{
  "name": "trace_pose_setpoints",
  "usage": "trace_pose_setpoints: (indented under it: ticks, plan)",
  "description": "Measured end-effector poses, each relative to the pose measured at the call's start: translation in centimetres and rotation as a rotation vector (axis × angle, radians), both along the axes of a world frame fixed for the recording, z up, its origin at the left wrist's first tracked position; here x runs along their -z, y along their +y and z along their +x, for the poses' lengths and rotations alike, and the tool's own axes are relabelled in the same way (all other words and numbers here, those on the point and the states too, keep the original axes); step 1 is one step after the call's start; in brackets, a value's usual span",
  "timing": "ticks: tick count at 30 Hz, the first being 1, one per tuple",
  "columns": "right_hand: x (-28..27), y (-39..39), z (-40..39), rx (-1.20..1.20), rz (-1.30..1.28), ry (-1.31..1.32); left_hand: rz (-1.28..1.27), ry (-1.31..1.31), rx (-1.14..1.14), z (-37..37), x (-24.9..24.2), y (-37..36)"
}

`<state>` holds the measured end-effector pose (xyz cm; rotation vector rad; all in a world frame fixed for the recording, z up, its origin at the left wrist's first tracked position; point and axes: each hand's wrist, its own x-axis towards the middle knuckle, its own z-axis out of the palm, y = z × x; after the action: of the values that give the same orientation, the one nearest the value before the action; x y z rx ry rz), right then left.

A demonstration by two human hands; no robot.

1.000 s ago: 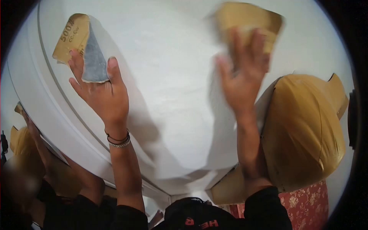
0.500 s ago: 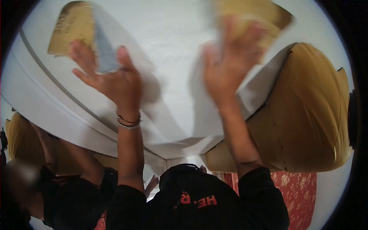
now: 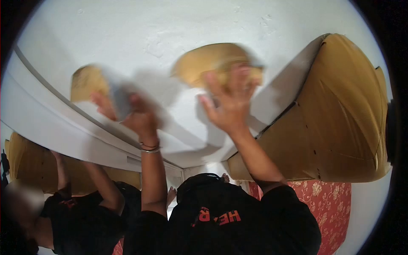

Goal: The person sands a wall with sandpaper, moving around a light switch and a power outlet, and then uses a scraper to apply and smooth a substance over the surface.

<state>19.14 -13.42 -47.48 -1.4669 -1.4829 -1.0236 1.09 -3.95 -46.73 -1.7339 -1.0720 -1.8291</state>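
Note:
My left hand (image 3: 138, 119) is blurred, its thumb and fingers on either side of a tan piece (image 3: 87, 83) with dark markings and a grey face. My right hand (image 3: 229, 102) has its fingers spread over a larger tan piece (image 3: 204, 63) with a curved upper edge. That piece seems held at the fingers, though the exact contact is blurred. Both pieces are in front of a white surface (image 3: 161, 46), and my hands are apart. Bracelets circle my left wrist.
A mustard-coloured padded seat (image 3: 340, 114) stands on the right, with red floral fabric (image 3: 327, 208) below it. At lower left a person in black (image 3: 85, 221) shows, apparently as a reflection. A pale curved ledge (image 3: 55, 102) runs along the left.
Both hands have come down toward my body with the tan pieces. The right one also moved left, and the left one slightly right.

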Motion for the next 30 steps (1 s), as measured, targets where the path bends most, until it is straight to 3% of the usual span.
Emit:
trace_pose_setpoints:
  ticks: [1,3,4,5,6,9,11,12,13,15,16,17,19,21,23,25,26,28,29,30]
  plan:
    - [0.1,-0.7,1.5,0.029,0.019,0.099,-0.036,-0.284,0.178,-0.3,0.3,0.4]
    - [0.4,-0.7,2.4,-0.038,0.136,0.257,-0.386,-0.491,0.34,-2.2,2.8,1.7]
    - [0.9,-0.6,2.0,-0.015,0.173,0.349,-0.39,-0.487,0.337,-1.9,3.3,1.3]
    - [1.6,-0.3,1.6,0.009,0.21,0.438,-0.251,-0.288,0.169,-0.7,4.1,0.5]
    - [2.6,-0.2,0.0,0.092,0.107,0.308,-0.113,-0.088,0.002,0.8,4.0,-0.8]
    - [7.6,-0.2,-1.3,-0.002,-0.108,-0.092,-0.126,0.124,-0.106,1.6,6.2,-2.2]
    - [7.7,-1.2,1.6,0.01,-0.098,-0.003,-0.337,-0.368,0.354,0.6,9.0,-1.1]
    - [7.8,-1.8,3.0,0.014,-0.095,0.091,-0.381,-0.492,0.442,-1.6,11.3,1.2]
    - [7.6,-2.0,3.8,0.031,-0.025,0.282,-0.39,-0.485,0.445,-1.3,13.4,1.8]
    - [7.7,-1.0,2.8,-0.016,0.166,0.536,-0.655,-0.735,0.416,-0.8,15.9,2.7]
    - [8.2,-0.7,1.0,-0.032,0.116,0.496,-0.439,-0.447,0.335,1.8,13.4,-0.2]
    - [9.1,-0.5,-1.2,-0.048,0.067,0.454,-0.489,-0.072,0.013,2.2,17.4,0.3]
    - [12.0,-0.5,-3.1,-0.072,-0.172,0.136,-0.147,0.15,0.07,4.4,11.7,-4.0]
    - [12.7,-1.3,-0.4,0.055,-0.241,-0.052,-0.218,0.083,0.071,2.4,12.4,-3.3]
    - [12.8,-2.6,2.4,0.004,-0.107,0.466,-0.303,0.013,0.071,-0.2,15.4,-1.8]
    - [12.6,-2.7,3.5,0.106,-0.037,0.523,-0.998,-0.516,0.484,-1.6,18.6,-0.3]
    - [13.0,-2.3,2.6,0.066,-0.002,0.5,-1.003,-0.513,0.485,-0.6,19.5,-0.4]
    - [13.8,-1.7,-0.7,0.0,-0.015,0.504,-0.396,-0.093,-0.02,3.1,18.0,-2.3]
    - [14.5,-2.2,-1.2,0.002,-0.01,0.507,-0.392,-0.089,-0.017,3.8,17.5,-3.3]
    - [15.7,-2.6,-1.5,-0.018,-0.151,0.345,-0.438,-0.039,0.009,4.3,17.1,-4.3]
